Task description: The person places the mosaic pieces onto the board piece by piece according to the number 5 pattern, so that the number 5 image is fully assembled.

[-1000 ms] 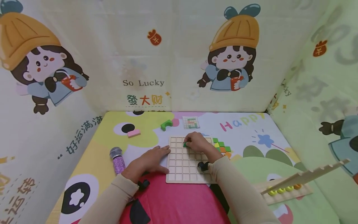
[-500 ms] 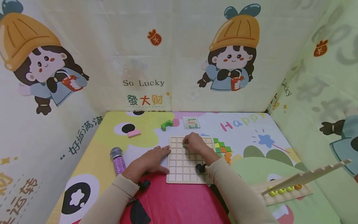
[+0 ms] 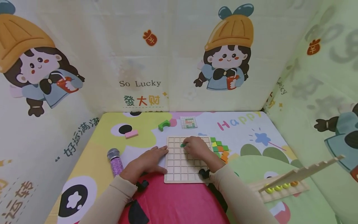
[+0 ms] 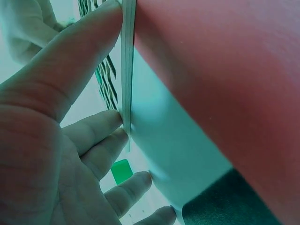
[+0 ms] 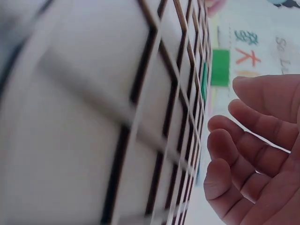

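From my head view, taking the board's centre as the clock, the printed tabletop (image 3: 207,124) spreads under everything. On it lies the gridded board (image 3: 183,169). Between 3 and 4 o'clock stands the wooden rack (image 3: 305,172), with yellow and orange round pieces (image 3: 277,188) along its base. My left hand (image 3: 149,160) sits at 9 o'clock, fingers spread, thumb and fingertips touching the board's edge. My right hand (image 3: 197,149) comes in over the board toward 12 o'clock; the right wrist view shows its fingers bent, slightly apart from the thumb and gripping nothing. Beyond the left hand, at 9, is the purple microphone (image 3: 117,166). The grid card (image 3: 188,122) lies at 12, the green arch (image 3: 164,125) near 11, the pink block (image 3: 131,134) at 10. Loose tiles (image 3: 220,148), green, yellow and orange, cluster between 2 and 3. One green tile (image 3: 182,145) is on the board toward 11, just beside the right fingertips.
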Motion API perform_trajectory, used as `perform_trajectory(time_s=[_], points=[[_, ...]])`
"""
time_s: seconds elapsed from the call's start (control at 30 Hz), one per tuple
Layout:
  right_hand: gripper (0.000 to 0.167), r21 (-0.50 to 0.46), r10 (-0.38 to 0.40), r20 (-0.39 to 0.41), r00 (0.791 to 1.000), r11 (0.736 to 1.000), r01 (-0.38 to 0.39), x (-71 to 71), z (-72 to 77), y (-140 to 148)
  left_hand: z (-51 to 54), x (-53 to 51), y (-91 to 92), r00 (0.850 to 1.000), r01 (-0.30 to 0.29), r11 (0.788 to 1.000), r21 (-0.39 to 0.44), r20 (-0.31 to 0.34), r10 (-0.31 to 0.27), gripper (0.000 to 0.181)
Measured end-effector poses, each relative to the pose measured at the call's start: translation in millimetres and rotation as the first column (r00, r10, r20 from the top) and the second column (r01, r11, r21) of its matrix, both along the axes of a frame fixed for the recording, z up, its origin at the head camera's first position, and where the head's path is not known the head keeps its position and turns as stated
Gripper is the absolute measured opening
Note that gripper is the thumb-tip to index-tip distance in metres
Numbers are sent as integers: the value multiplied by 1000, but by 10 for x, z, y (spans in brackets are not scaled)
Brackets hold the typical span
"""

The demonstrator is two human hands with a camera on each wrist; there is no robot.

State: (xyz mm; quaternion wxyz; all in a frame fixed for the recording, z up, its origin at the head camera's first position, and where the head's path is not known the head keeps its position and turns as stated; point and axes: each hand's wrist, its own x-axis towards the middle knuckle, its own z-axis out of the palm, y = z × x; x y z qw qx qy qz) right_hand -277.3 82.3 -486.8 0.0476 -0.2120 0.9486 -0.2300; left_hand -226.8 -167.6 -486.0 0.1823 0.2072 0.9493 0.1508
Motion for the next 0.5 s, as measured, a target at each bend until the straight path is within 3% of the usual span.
perform_trajectory(time_s=[0.2, 0.37, 0.5], points=[[25, -76, -83, 28, 996, 993, 85, 146, 25, 401, -10, -5, -15, 1000, 9, 1000, -6, -17, -9, 94], [27, -58, -155, 31, 987, 986, 156, 207, 31, 766, -32, -19, -13, 1000, 3, 1000, -8, -9, -3, 94], [31, 17, -256, 47, 965, 967, 256, 230, 12, 991, -36, -24, 7, 1000, -6, 1000, -6, -2, 6, 94]])
